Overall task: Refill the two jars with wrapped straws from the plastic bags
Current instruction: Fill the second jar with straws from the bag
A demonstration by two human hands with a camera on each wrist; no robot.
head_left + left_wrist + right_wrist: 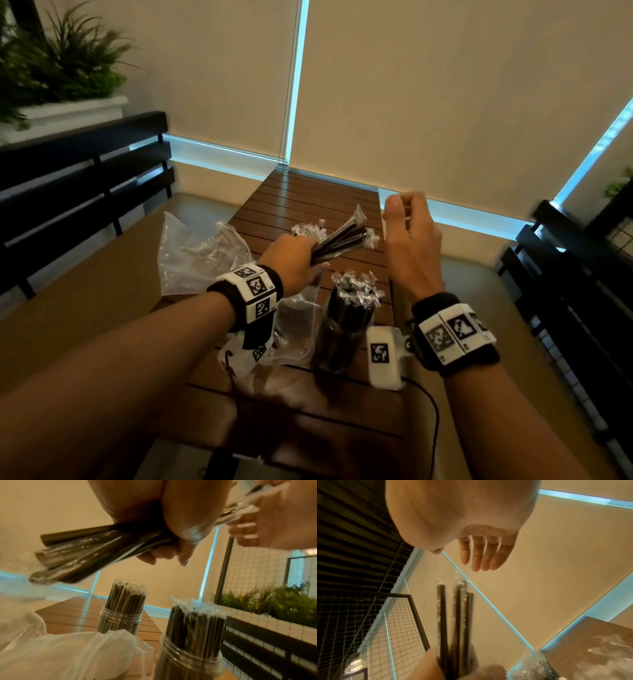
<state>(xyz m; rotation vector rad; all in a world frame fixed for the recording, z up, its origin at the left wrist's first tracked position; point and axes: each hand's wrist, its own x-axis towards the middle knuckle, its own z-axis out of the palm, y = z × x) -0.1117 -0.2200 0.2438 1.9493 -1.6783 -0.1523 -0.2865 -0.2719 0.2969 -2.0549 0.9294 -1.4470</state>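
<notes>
My left hand [297, 261] grips a bundle of black wrapped straws [342, 236] around its middle, held slanted above the wooden table [308, 192]. In the left wrist view the straws [96, 553] fan out to the left of the curled fingers [164, 555]. Two clear jars stand packed with straws: the near jar [346, 325] [192, 635] and the far jar [308, 230] [120, 609], partly hidden behind my left hand. My right hand [406, 222] [481, 555] hovers just right of the straw tips, fingers relaxed, holding nothing.
A crumpled clear plastic bag [198, 257] lies left of the jars and another bag [294, 322] [77, 653] sits under my left wrist. Black slatted benches flank the table, a left bench [85, 178] and a right bench [582, 291]. A planter [61, 68] stands at back left.
</notes>
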